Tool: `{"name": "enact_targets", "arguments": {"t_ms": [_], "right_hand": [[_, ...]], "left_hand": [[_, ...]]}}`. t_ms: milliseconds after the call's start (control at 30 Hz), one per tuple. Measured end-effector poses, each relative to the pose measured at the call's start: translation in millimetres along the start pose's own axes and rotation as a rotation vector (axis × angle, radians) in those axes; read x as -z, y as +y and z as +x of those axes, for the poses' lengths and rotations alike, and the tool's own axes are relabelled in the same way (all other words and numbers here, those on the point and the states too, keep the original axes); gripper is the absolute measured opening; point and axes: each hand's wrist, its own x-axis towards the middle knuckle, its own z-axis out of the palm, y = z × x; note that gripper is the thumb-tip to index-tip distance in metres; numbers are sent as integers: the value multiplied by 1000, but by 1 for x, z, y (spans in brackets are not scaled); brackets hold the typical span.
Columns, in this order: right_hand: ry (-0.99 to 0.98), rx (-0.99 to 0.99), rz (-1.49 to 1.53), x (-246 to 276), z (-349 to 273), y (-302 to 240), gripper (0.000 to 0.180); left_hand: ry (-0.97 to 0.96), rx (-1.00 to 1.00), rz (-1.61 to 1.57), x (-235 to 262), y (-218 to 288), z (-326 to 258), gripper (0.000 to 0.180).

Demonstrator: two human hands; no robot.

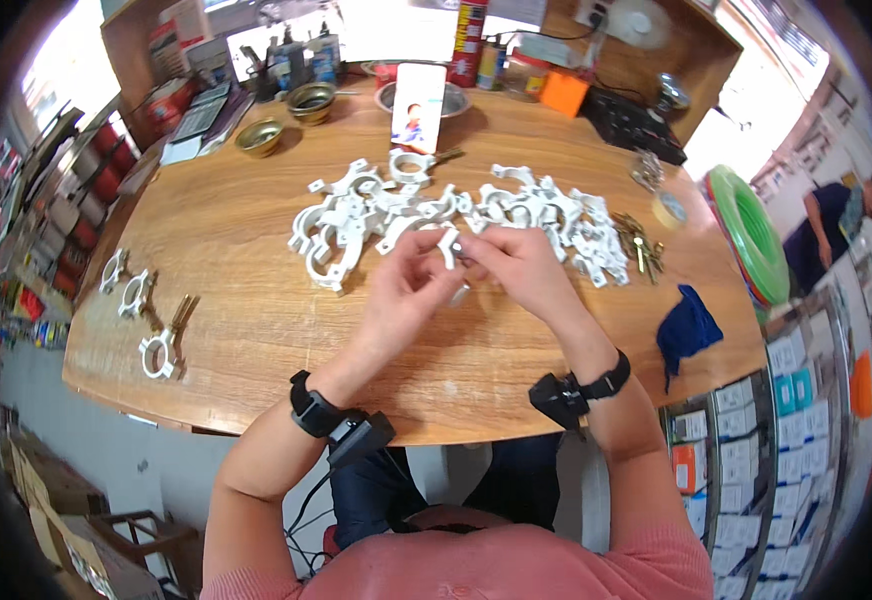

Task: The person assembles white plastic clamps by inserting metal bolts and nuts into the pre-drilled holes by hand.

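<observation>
My left hand (408, 290) is closed round a white plastic pipe clamp (449, 247), held up over the table's middle. Against the clamp's end, my right hand (528, 272) pinches with thumb and finger; a small dark bit shows there, too small to name. Just beyond both hands lie a heap of white clamp halves (351, 212) and a second heap of smaller white pieces (531, 205). Brass-coloured screws (640, 248) lie to the right. On the left side sit joined clamps, the nearest a clamp ring (159, 356) with a long screw (183, 313) attached.
A phone (418, 108) leans upright at the back, near brass bowls (260, 138). A tape roll (669, 209), a blue cloth (689, 327) and a black device (636, 125) lie right. Green hose coils (751, 235) stand beyond the right edge; a person (828, 230) is farther off.
</observation>
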Motion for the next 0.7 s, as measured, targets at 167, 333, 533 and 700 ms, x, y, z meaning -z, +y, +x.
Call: {"name": "enact_targets", "arguments": {"t_ms": [167, 333, 533, 700], "right_hand": [[35, -27, 67, -4, -3, 15, 20], [123, 88, 184, -10, -4, 22, 17], [207, 163, 173, -8, -13, 11, 17], [235, 141, 73, -8, -8, 16, 16]], "left_hand": [[-95, 31, -4, 1, -10, -1, 46], [-35, -2, -70, -1, -16, 3, 45], [10, 48, -51, 1, -11, 4, 42], [-1, 65, -34, 0, -12, 3, 44]]}}
